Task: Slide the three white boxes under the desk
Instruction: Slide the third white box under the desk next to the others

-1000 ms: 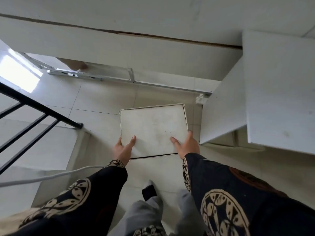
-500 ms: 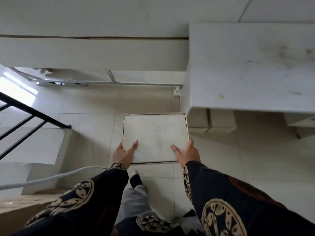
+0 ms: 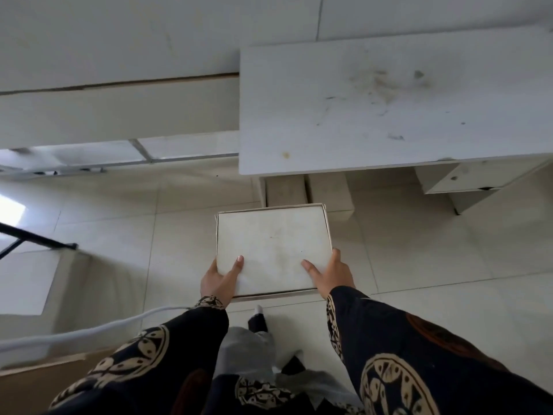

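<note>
I hold a flat white box in front of me above the tiled floor, its lid facing up. My left hand grips its near left corner, thumb on top. My right hand grips its near right corner the same way. The white desk stands ahead and to the right, its top scuffed. Under the desk's left end two more white boxes sit side by side on the floor, one on the left and one on the right, both partly hidden by the desktop and by the box I carry.
A drawer unit hangs under the desk on the right. A black railing and a stair drop lie at the left. A white cable crosses low at the left. A sliding-door track runs along the far wall.
My view has swung right and closer to the desk. The carried box now sits just before the two boxes under the desk. Both hands keep the same grip.
</note>
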